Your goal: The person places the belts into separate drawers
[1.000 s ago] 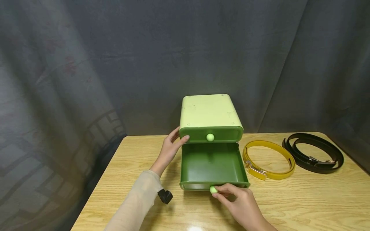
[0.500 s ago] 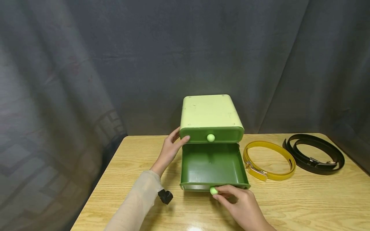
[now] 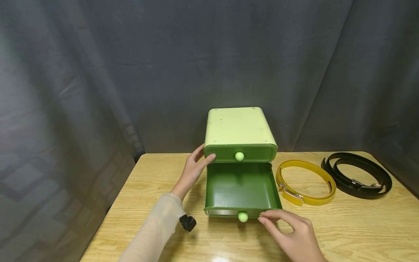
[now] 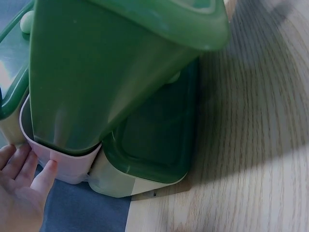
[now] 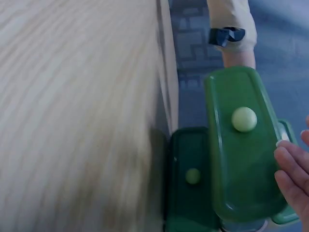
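A small drawer cabinet (image 3: 240, 125) with a pale green top and dark green drawer fronts stands on the table. Its middle drawer (image 3: 242, 187) is pulled far out, with nothing inside, and has a round light green knob (image 3: 243, 217). My left hand (image 3: 191, 169) rests against the cabinet's left side, its thumb at the top drawer's front (image 3: 222, 153); the left wrist view shows those fingers (image 4: 44, 181) lightly bent against the side wall. Beside the knob, my right hand (image 3: 294, 233) has its thumb and index fingertips close to the drawer front's right end, holding nothing.
To the cabinet's right lies a coiled yellow belt (image 3: 322, 200) with a metal buckle. Farther right is a coiled black belt (image 3: 366, 193). A lower drawer (image 5: 190, 200) is closed beneath the pulled-out one. A grey curtain (image 3: 242, 54) hangs behind the wooden table (image 3: 363, 233).
My right hand has let go of the middle drawer's knob and moved right along the drawer front. The drawer stays pulled out, and my left hand has kept its place.
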`<state>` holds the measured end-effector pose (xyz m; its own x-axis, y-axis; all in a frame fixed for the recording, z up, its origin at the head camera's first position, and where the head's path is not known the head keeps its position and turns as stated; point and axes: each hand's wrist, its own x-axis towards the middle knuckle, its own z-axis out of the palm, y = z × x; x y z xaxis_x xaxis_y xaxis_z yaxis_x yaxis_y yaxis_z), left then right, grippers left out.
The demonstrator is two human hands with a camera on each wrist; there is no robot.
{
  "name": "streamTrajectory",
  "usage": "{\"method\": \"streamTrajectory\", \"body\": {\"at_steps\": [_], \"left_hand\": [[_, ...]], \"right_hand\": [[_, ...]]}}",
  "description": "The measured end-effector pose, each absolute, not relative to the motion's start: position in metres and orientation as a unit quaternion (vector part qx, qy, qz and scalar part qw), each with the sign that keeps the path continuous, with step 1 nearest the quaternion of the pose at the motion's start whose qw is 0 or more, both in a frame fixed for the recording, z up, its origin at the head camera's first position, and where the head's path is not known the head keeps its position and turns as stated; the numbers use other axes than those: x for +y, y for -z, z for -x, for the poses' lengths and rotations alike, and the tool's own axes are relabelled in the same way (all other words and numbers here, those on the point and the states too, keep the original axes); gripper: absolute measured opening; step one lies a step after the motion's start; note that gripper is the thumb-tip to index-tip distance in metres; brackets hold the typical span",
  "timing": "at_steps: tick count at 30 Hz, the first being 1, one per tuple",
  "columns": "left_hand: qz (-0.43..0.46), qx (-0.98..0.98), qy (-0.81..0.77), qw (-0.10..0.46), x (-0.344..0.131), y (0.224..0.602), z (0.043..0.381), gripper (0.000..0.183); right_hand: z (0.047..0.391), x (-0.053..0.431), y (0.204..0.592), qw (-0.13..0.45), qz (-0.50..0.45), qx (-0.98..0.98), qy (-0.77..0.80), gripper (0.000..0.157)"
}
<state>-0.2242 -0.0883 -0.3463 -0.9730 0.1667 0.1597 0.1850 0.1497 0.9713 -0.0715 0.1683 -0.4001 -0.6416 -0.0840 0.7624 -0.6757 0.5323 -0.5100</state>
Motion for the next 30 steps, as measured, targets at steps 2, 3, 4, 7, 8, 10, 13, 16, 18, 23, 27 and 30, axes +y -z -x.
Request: {"method": "streamTrajectory", "body": {"at_steps": [2,3,4,7,8,10,13,16,18,23,27,30], "left_hand": [[0.118,-0.757,0.643,0.008,-0.088,0.346,0.224,0.067],[0.118,-0.756,0.643,0.008,-0.088,0.346,0.224,0.067],[0.118,-0.757,0.643,0.008,-0.088,0.346,0.224,0.067],[0.118,-0.757,0.642,0.009,-0.088,0.346,0.225,0.066],[0.118,-0.758,0.642,0.009,-0.088,0.346,0.225,0.066],[0.119,-0.760,0.639,0.008,-0.088,0.346,0.225,0.066],[0.119,-0.762,0.637,0.006,-0.088,0.346,0.224,0.067],[0.119,-0.762,0.636,0.006,-0.088,0.345,0.223,0.067],[0.118,-0.762,0.636,0.005,-0.088,0.345,0.223,0.067],[0.120,-0.763,0.635,0.002,-0.089,0.345,0.223,0.068],[0.118,-0.766,0.632,-0.002,-0.089,0.346,0.223,0.068],[0.117,-0.768,0.630,-0.004,-0.089,0.347,0.223,0.069]], "right_hand": [[0.070,0.174,0.396,0.359,-0.234,-0.798,-0.424,0.040],[0.070,0.177,0.395,0.366,-0.235,-0.795,-0.423,0.039],[0.070,0.180,0.393,0.371,-0.236,-0.792,-0.424,0.037],[0.071,0.189,0.389,0.387,-0.228,-0.789,-0.419,0.033],[0.072,0.192,0.388,0.389,-0.218,-0.792,-0.416,0.033],[0.071,0.197,0.384,0.390,-0.196,-0.800,-0.411,0.036],[0.071,0.205,0.380,0.387,-0.161,-0.813,-0.403,0.040],[0.072,0.213,0.377,0.384,-0.143,-0.821,-0.397,0.040],[0.074,0.218,0.376,0.380,-0.137,-0.823,-0.399,0.040],[0.079,0.231,0.376,0.366,-0.132,-0.821,-0.417,0.040],[0.083,0.240,0.378,0.348,-0.120,-0.832,-0.414,0.040],[0.087,0.248,0.381,0.343,-0.126,-0.840,-0.402,0.041]]}}
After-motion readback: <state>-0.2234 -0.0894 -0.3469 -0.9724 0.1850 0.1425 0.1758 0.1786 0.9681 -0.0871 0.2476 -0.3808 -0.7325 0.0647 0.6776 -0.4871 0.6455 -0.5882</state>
